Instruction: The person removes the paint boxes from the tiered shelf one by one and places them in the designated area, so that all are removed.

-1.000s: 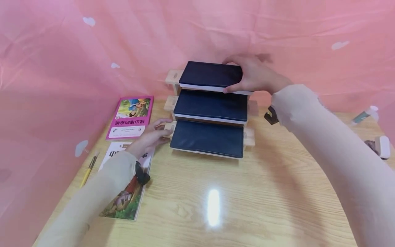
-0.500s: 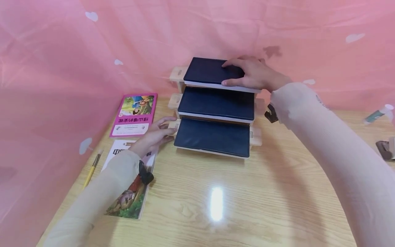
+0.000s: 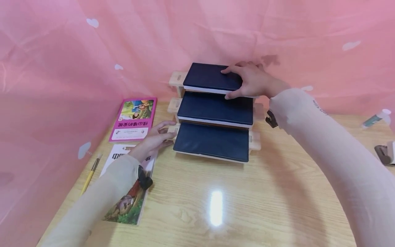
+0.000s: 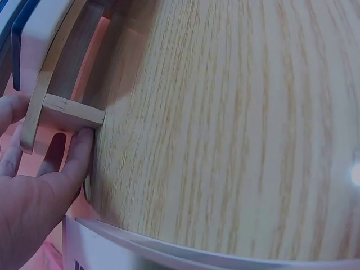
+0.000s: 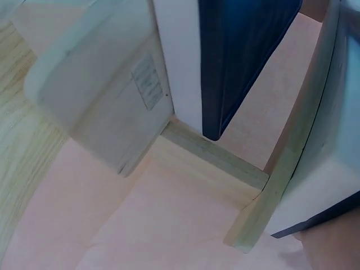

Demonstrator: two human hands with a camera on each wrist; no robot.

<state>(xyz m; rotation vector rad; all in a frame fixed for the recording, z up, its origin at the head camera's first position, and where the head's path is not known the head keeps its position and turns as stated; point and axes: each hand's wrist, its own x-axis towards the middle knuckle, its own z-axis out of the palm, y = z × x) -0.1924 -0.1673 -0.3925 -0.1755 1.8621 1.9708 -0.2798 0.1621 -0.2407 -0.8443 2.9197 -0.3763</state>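
Three dark blue, hard-covered books lie on the steps of a pale wooden tiered rack (image 3: 254, 140): a top book (image 3: 203, 76), a middle book (image 3: 216, 108) and a bottom book (image 3: 213, 141). My right hand (image 3: 254, 80) spans the right part of the top book, thumb at its front edge and fingers over its cover toward the back. At the lowest step, my left hand (image 3: 155, 139) grips the rack's left end. The left wrist view shows fingers around that wooden end (image 4: 70, 112). In the right wrist view, the hand is mostly out of frame.
A pink-bordered book (image 3: 134, 118) and a white-covered book (image 3: 129, 206) lie left of the rack, beside a yellow-handled brush (image 3: 91, 175). A glue stick (image 3: 374, 119) and a dark-and-white object (image 3: 385, 154) are at the far right. Pink cloth (image 3: 216, 31) hangs behind.
My right thumb rested higher on the top book half a second ago; now it is lower, at the front edge. The left hand stays on the rack's end. The head view has shifted slightly.
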